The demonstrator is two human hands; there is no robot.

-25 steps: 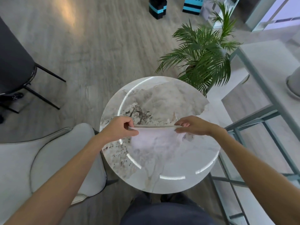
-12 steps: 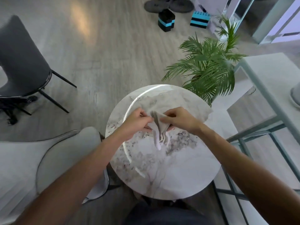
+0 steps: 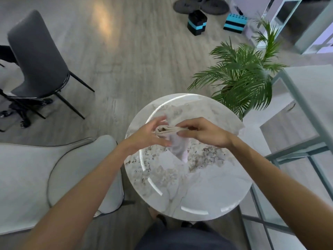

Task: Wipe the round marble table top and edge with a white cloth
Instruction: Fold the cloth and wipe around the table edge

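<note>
closest to the camera, dark trousers (image 3: 187, 239) fill the bottom edge, and two bare forearms reach forward from either side over the round marble table (image 3: 207, 192). just past the near rim the table top is bare, veined grey and brown, with curved light reflections on it. over the middle of the table both hands meet on the white cloth (image 3: 177, 143), and it's up off the surface, bunched and folded, its lower end hanging down in a point. right hand (image 3: 203, 133) is closed on it, fingers and thumb pinching the folded upper edge from the right. left hand (image 3: 149, 135) is looser, fingers partly spread and a little blurred, fingertips touching the bundled folds on the left side; whether it truly grips, i cannot tell. left of the table, touching close to its edge, a pale upholstered chair (image 3: 59, 177) with dark piping. right of it, a glass table with a grey-green frame (image 3: 302, 109). beyond the far rim, a potted palm (image 3: 241, 82) spreads its fronds just beside the table. further back on the wood floor, a dark grey chair (image 3: 37, 56) on thin black legs at far left, and at the top two black-and-blue blocks (image 3: 197, 22) near a pair of dark shoes (image 3: 200, 4).
</note>
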